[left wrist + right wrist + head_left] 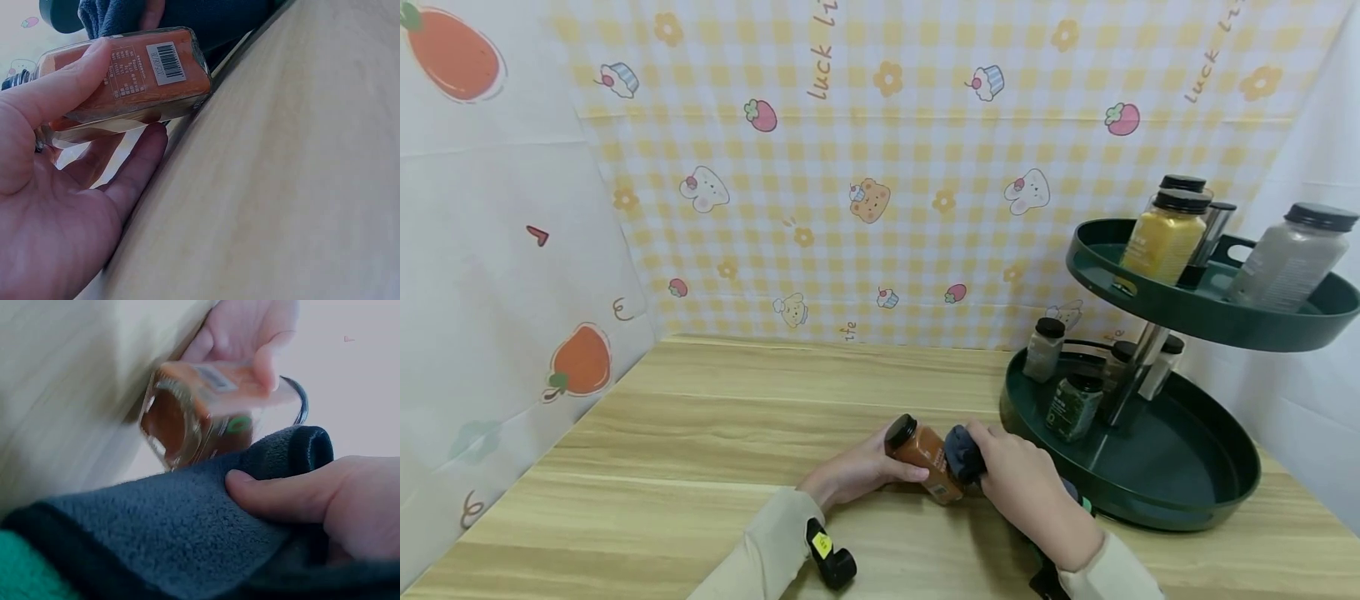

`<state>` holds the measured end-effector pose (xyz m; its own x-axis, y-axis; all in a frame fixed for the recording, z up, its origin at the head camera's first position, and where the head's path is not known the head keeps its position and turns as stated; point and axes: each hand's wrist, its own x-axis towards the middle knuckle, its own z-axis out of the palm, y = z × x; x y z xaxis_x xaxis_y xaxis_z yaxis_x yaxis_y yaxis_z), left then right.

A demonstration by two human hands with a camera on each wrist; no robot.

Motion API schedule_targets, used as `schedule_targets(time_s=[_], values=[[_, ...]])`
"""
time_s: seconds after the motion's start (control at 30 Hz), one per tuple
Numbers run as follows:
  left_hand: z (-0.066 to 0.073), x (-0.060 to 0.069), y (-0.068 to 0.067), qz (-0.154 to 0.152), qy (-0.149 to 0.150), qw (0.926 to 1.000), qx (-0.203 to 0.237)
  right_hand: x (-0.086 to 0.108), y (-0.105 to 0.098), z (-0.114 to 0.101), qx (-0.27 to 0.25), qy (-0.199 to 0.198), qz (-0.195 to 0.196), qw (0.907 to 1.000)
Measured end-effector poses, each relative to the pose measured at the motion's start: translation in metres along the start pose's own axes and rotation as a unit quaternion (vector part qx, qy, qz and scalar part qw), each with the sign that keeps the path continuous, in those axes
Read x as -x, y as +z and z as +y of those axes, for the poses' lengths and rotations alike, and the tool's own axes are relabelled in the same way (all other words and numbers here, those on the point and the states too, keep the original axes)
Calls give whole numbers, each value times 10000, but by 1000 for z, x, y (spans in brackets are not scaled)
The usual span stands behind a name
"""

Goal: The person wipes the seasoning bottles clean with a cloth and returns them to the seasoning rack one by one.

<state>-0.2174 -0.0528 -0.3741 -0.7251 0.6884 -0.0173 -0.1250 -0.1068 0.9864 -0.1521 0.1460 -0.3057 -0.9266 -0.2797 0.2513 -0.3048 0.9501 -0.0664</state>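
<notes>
A spice jar (925,457) with orange-brown powder and a black lid is tilted just above the wooden table. My left hand (861,468) grips it, thumb across the labelled side; a barcode label (166,63) shows in the left wrist view. In my right hand (1026,483) is a bunched dark blue-grey cloth (964,454), held against or very close to the jar's side. The right wrist view shows the right thumb (281,495) pressing on the fuzzy cloth (181,519), with the jar's base (165,422) facing that camera.
On the right stands a green two-tier rack (1187,500). Its lower tray holds several small jars, among them a green-labelled one (1075,407). On the upper tray (1247,329) are a yellow jar (1163,242), a grey-white jar (1288,262) and others. A patterned cloth backdrop (865,167) rises behind the table (737,400).
</notes>
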Motion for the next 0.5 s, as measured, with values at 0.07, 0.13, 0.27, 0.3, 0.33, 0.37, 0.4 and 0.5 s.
schedule_targets(time_s=[0.07, 0.13, 0.27, 0.3, 0.33, 0.37, 0.4, 0.5], values=[[0, 0, -1, -11, 5, 10000, 9, 0, -1, -2, -135, -88, 58, 9999], [-1, -1, -2, -57, 32, 10000, 8, 1, -2, -6, -316, -252, 189, 9990], [-2, -1, -4, -206, 111, 9997, -19, 4, -5, -15, -767, -721, 487, 9933], [-3, -1, -4, -238, 148, 9996, -39, 5, -6, -18, -852, -826, 552, 9914], [-3, -1, -5, -264, 180, 9995, -57, 6, -6, -20, -931, -915, 617, 9895], [-3, -1, -5, -276, 191, 9994, -62, 6, -7, -21, -977, -971, 663, 9882], [-3, -1, -5, -292, 217, 9993, -75, 6, -7, -22, -996, -992, 705, 9876], [-2, -2, -5, -342, 242, 9991, -78, 6, -7, -21, -976, -870, 741, 9886]])
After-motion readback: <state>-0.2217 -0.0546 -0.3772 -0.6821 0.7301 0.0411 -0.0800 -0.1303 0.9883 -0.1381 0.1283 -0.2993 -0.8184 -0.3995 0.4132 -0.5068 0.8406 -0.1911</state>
